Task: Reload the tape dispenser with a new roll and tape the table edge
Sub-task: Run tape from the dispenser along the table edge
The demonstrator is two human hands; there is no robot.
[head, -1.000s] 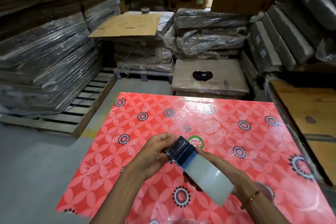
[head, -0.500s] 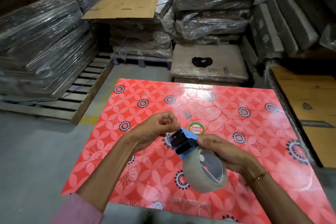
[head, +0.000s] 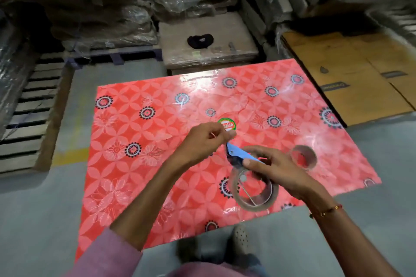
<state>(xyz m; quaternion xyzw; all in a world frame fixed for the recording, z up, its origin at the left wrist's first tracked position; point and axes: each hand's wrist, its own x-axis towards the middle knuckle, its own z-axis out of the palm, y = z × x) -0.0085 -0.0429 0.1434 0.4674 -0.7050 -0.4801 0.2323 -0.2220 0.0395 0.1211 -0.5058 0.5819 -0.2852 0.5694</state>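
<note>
At the far left of the frame a wooden pallet (head: 29,117) lies on the grey floor beside plastic-wrapped stacks of cardboard (head: 105,22). Moving toward the centre, the table with its red floral cover (head: 139,164) fills the middle, a round green sticker (head: 227,124) near its centre. Just below that sticker the left hand (head: 202,141) has its fingertips pinched together on what looks like the free end of the tape, pulled up from the blue dispenser (head: 238,155). Right of it, the right hand (head: 272,168) is curled around the dispenser body, with the clear tape roll (head: 254,186) hanging beneath it, above the table's near edge. Further right an empty cardboard tape core (head: 304,156) sits on the cover, and flattened cartons (head: 351,78) lie at the upper right. The roll seems mounted and the tape is probably being threaded toward the blade. The risk I see: if the pinch slips, the thin clear tape may snap back onto the roll or fold onto itself, and the end would be hard to find again; pulling at an angle could also tear the strip.
</note>
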